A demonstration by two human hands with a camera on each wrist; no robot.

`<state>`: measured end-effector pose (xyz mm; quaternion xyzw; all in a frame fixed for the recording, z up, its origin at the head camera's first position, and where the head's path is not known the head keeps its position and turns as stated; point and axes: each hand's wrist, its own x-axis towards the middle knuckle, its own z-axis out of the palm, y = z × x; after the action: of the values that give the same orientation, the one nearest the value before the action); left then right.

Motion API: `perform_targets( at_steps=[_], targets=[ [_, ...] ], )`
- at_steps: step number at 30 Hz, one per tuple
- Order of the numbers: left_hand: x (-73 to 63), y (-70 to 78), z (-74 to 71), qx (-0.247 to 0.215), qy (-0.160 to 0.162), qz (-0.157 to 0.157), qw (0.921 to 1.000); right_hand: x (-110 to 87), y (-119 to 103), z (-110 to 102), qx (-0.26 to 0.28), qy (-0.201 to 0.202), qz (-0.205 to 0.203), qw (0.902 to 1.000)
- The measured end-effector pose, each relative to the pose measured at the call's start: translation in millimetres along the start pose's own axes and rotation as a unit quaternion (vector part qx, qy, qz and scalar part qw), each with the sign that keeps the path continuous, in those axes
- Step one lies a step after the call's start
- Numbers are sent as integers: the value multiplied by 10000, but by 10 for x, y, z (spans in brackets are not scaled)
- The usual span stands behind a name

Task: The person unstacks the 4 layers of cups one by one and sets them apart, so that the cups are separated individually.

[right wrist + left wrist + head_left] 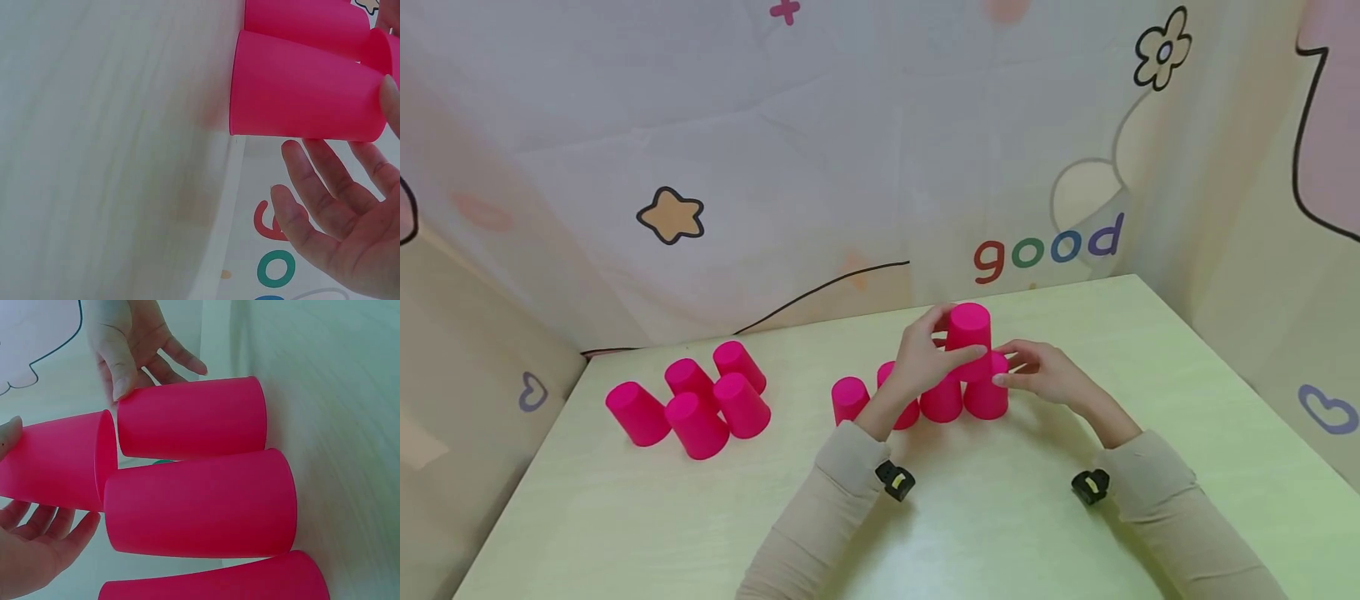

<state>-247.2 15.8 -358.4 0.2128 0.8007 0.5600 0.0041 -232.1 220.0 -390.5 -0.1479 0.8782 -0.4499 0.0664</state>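
Note:
My left hand (921, 357) holds an upside-down pink plastic cup (969, 329) between thumb and fingers. Its rim sits at the tops of the two right-hand cups of a row, over the place where they meet. With thumb and fingertips on either side near its top, my right hand (1047, 373) steadies the rightmost pink cup (306, 87). Beside it stands another upside-down pink cup (200, 503). Farther left in the row are a cup (908, 415) partly behind my left wrist and an end cup (850, 398).
Several more upside-down pink cups (698, 427) stand grouped on the left of the pale table (1000, 517). A printed cloth backdrop (820, 183) rises along the table's back edge, close behind the row. More cloth hangs at both sides.

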Motion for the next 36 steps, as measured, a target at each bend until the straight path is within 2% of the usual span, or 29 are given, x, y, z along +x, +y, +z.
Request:
perform_targets(
  at_steps=[23, 30, 34, 36],
  targets=[
    [-426, 225, -409, -494, 97, 664, 9965, 32, 37, 7, -27, 5, 137, 9999],
    [-655, 561, -537, -730, 389, 637, 9945, 32, 41, 1, -57, 34, 135, 9999],
    [-693, 588, -610, -807, 661, 871, 9907, 32, 38, -2, -48, 51, 147, 9999],
    [-678, 513, -657, -846, 828, 1090, 9870, 28, 36, -1, -18, 36, 162, 9999]
  ],
)
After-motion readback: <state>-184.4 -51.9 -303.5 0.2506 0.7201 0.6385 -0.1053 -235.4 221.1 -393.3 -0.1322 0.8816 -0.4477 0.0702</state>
